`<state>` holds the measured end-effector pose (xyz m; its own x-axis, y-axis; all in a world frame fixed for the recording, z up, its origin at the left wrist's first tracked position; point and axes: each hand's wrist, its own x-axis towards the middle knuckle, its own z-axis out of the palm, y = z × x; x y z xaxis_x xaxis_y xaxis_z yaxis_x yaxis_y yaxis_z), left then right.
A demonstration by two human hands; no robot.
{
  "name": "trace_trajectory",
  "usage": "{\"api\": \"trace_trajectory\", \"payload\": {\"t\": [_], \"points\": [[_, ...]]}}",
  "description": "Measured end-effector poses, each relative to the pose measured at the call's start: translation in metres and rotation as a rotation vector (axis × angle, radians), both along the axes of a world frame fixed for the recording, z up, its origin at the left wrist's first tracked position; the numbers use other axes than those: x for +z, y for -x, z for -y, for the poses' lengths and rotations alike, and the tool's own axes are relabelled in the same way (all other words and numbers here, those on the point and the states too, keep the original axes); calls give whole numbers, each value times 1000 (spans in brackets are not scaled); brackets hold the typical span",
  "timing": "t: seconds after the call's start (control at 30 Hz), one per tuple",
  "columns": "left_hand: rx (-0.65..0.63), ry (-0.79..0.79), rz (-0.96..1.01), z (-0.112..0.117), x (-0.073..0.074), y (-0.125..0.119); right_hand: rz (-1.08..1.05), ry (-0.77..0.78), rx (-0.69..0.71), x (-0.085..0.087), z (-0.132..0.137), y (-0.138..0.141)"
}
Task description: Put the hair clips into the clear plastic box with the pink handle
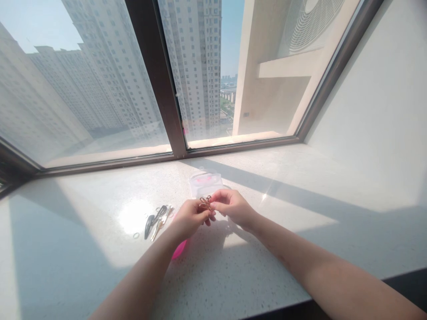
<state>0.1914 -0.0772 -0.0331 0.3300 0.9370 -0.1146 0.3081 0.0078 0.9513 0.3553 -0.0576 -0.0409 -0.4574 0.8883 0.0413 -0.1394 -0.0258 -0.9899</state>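
Both bare hands meet at the middle of a white speckled stone windowsill (213, 284), holding a small copper-coloured thing of looped metal wire (206, 203) just above it. The left hand's (191, 218) grip is clamped on the near-left part of the loops, thumb on top; the right hand's (231, 206) grip pinches their right edge between thumb and fingers. Whether the loops are one piece or several, I cannot tell.

From the hands, with the window at 12 o'clock, a clear rectangular plastic case with pink marks (206, 183) lies near, at 12. At 9 o'clock, a cluster of silver and gold-toned metal keys (156, 231) lies beside a dark tapered piece (149, 226); a thin metal ring (136, 235) sits apart, between 8 and 9. At 7 o'clock, a bright pink rounded piece (179, 250) shows under the left forearm, partly hidden. A brown window frame (156, 66) rises beyond.
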Motion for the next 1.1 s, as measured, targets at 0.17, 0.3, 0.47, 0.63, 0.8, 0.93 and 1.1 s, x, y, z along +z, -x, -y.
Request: {"api": "trace_trajectory", "payload": {"t": [0.17, 0.3, 0.47, 0.63, 0.8, 0.93, 1.1], "points": [[-12, -20, 59, 0, 0, 0, -18, 1, -27, 1, 0, 0], [-21, -22, 120, 3, 3, -1, 20, 0, -113, 2, -2, -1], [69, -110, 92, 3, 1, -1, 0, 3, -110, 2, -3, -2], [135, -205, 121, -1, -4, 0, 19, 8, -104, -1, -3, -1], [139, -180, 169, -1, -3, 2, 48, -1, -78, -2, -4, -2], [150, -134, 199, 0, 2, 2, 89, -44, -70, -2, -4, -4], [179, -84, 299, 0, 7, 3, 125, -68, -29, 1, -4, -6]]}}
